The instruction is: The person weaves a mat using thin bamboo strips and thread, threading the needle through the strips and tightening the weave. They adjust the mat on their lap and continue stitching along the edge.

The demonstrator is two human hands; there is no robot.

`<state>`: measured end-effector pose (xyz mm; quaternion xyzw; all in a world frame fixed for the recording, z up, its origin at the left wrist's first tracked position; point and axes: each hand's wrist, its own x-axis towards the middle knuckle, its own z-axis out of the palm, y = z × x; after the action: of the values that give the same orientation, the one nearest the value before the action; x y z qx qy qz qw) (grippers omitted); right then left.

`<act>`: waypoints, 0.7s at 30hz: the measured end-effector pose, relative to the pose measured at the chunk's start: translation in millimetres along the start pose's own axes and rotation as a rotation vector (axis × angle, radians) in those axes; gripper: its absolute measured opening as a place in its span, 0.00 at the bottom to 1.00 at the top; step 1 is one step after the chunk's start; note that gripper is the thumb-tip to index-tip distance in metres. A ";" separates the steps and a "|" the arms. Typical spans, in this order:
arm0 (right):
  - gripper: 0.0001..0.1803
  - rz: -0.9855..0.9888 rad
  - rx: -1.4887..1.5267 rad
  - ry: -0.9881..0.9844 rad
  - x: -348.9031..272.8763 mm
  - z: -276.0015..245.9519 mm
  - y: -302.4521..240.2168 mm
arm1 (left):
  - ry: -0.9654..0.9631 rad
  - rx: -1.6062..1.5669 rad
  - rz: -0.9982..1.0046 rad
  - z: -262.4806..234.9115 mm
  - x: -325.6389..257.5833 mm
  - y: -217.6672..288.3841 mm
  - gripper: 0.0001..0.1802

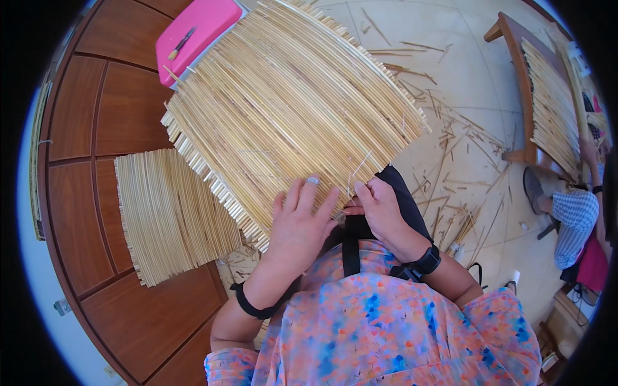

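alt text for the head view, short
Seen from above, a person's left hand lies flat on a woven straw mat while the right hand pinches a strand at its edge. A second mat lies left, straw scraps litter the floor.

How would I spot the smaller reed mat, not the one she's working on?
Start at the brown panelled wooden wall on the left. Leaning flat against it, below the pink stool, is the smaller reed mat. Unlike the big mat under the left hand and right hand, nobody touches it.
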<state>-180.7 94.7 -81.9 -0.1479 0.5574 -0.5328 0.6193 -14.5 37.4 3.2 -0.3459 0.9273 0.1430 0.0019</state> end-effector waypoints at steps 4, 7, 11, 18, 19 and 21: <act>0.15 0.017 0.007 -0.001 1.6 -1.8 2.2 | -0.021 0.006 0.005 -4.5 1.6 0.0 0.34; 0.15 0.008 0.030 -0.011 1.6 -2.8 3.5 | -0.037 0.010 0.013 -8.2 3.3 0.0 0.34; 0.15 0.001 0.023 -0.013 0.8 -2.2 1.7 | -0.054 0.036 0.016 -7.4 4.2 -0.7 0.34; 0.15 -0.012 0.017 -0.018 0.3 -1.2 -0.9 | 0.012 0.050 0.032 -3.6 5.2 -1.3 0.33; 0.15 -0.021 0.025 -0.018 -0.5 -0.2 -1.9 | 0.010 0.051 0.030 -5.2 6.1 -0.2 0.33; 0.15 -0.008 0.002 -0.014 -0.6 -1.0 -1.9 | 0.004 0.063 0.026 -6.0 7.5 1.2 0.34</act>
<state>-182.4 94.8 -80.5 -0.1533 0.5517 -0.5350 0.6213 -20.4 31.8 8.5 -0.3340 0.9357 0.1130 0.0090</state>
